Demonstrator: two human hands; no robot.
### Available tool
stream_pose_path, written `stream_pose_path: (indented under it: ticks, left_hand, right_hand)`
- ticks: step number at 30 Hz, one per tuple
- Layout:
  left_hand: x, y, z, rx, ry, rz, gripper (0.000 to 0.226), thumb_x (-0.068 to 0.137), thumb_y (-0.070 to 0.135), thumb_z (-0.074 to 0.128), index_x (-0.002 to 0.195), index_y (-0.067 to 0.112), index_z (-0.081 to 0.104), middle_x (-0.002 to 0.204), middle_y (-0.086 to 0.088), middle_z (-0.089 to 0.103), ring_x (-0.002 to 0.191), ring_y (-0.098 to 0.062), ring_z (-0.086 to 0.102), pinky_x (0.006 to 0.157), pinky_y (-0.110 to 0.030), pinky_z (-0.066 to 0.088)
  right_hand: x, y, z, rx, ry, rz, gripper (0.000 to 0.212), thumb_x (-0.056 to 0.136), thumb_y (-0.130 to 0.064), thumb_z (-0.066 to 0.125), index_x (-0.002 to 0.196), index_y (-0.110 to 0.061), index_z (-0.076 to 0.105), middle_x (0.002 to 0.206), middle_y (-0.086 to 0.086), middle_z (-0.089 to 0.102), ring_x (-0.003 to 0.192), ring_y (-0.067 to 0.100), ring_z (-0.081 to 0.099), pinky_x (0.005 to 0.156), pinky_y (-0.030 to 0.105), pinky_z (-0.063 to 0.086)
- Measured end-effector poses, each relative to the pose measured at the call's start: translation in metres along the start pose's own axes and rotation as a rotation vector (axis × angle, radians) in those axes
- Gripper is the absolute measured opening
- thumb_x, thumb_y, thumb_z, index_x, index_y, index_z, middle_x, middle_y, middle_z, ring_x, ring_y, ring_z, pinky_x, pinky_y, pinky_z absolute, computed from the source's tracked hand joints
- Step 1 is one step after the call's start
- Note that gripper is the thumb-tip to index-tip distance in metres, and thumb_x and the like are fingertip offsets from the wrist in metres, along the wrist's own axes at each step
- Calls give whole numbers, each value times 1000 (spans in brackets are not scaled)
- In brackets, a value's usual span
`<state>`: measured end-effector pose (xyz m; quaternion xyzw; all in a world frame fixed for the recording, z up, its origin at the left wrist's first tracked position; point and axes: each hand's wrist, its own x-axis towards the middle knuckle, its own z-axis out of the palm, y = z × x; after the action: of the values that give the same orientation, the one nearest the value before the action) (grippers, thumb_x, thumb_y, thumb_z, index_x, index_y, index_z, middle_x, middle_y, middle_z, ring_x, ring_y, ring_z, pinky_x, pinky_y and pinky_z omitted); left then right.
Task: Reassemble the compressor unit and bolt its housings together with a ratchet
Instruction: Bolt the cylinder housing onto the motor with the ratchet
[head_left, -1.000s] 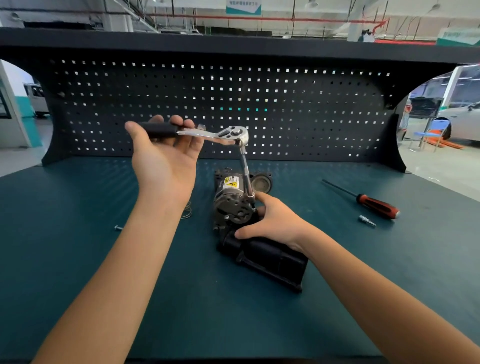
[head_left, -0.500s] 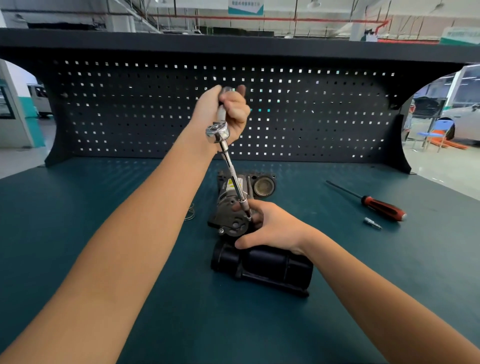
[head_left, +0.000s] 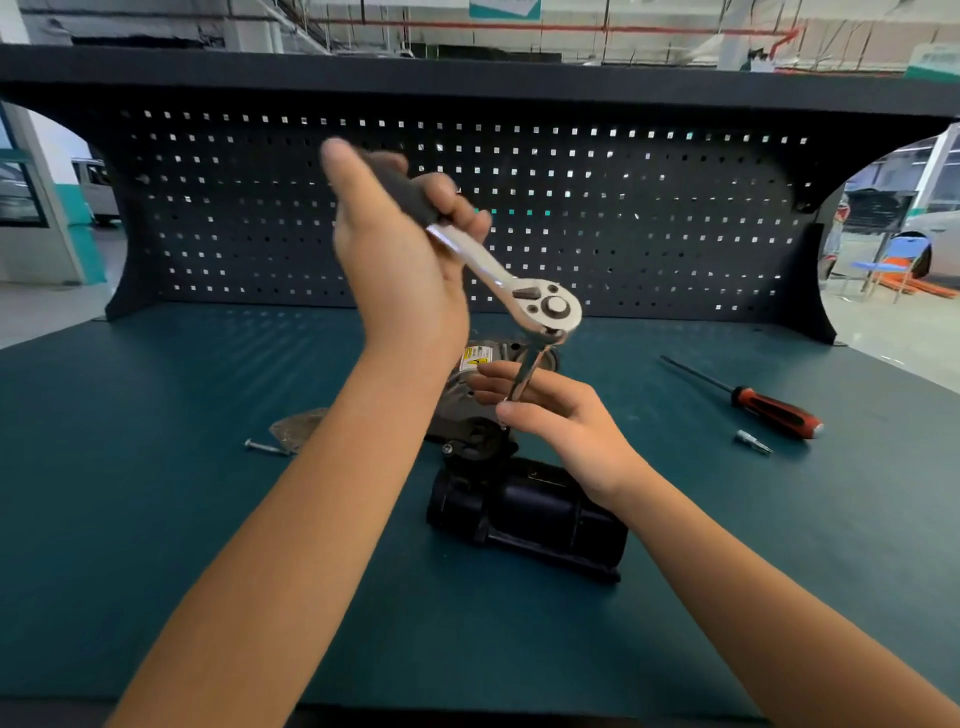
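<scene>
Left hand (head_left: 400, 260) is wrapped round the black grip of the ratchet (head_left: 548, 307), upper centre of the frame, handle swung up high, for leverage I'd say. From the chrome head the extension bar (head_left: 525, 375) drops into the right hand (head_left: 563, 423), which pinches it lightly between thumb and fingers, probably steadying the tip on a fastener; the tip itself is hidden. The compressor unit (head_left: 524, 514) lies mid-frame on the bench (head_left: 156, 519), its metal housing (head_left: 457, 402) behind the hands. A loose bolt (head_left: 265, 446) waits at left.
</scene>
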<state>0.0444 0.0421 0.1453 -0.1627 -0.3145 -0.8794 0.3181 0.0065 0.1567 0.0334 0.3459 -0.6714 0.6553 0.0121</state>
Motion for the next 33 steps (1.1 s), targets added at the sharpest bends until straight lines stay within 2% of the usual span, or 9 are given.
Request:
stream_pose_path:
  ticks: [5,9,12,14,18,22,26,29,33]
  left_hand:
    - [-35,16,-34,215,20,227,33,102,37,22,90,17,44,65,6,63,71,-12,63,62,-26,49]
    - [-71,20,-56,320,-68,319,21,97,41,37,95,21,42,89,8,71,95,-10,65,73,-29,52]
    - [-95,15,-67,433,-260,435,32,86,46,55,101,22,40,104,6,68,108,-13,61,86,-37,50]
    - [-99,15,-68,447,-293,430,37,82,50,56,101,23,40,104,7,69,110,-13,61,89,-38,50]
    - [-74,20,-65,273,-71,227,29,94,53,37,94,24,41,92,12,71,103,-9,64,85,-35,54]
    - [-42,18,-54,69,-67,111,40,99,50,13,89,23,41,83,4,70,98,-17,67,83,-37,55]
    - [-8,13,-42,-73,-6,22,47,98,54,17,85,16,42,62,-2,61,72,-21,67,72,-34,56]
    - [14,9,-37,-208,59,-45,52,99,53,18,78,11,41,49,-3,49,47,-19,54,58,-29,53]
    - [39,1,-27,-255,104,-166,50,101,49,19,72,12,38,38,4,39,32,-11,41,40,-17,41]
  right_hand:
    - [-2,2,-2,34,16,-26,25,86,5,56,97,-16,66,86,-12,73,89,1,67,76,11,47]
    - [1,5,-2,52,34,2,17,86,-5,58,94,-16,69,89,-8,74,89,4,68,79,12,48]
    - [4,8,-2,71,55,22,15,80,-19,62,93,-19,69,91,-6,74,91,7,68,84,15,49]
    - [5,8,-2,91,54,20,20,75,-25,63,93,-19,69,91,-6,74,91,8,68,84,16,49]
    - [3,6,0,-13,50,9,16,88,-11,59,91,-23,69,87,-16,73,89,-3,66,78,7,45]
    - [4,5,1,-34,35,20,20,93,-8,53,95,-24,66,83,-21,71,88,-12,62,77,2,41]
    - [6,6,-2,18,15,71,25,95,-6,48,100,-24,66,90,-16,72,97,-8,61,83,5,41]
    - [7,5,-4,56,-15,122,37,95,-4,37,98,-25,67,95,-10,73,105,-2,60,92,9,41]
    - [6,2,-4,85,-46,154,42,93,-5,29,99,-25,66,97,-10,73,105,-2,61,85,4,42]
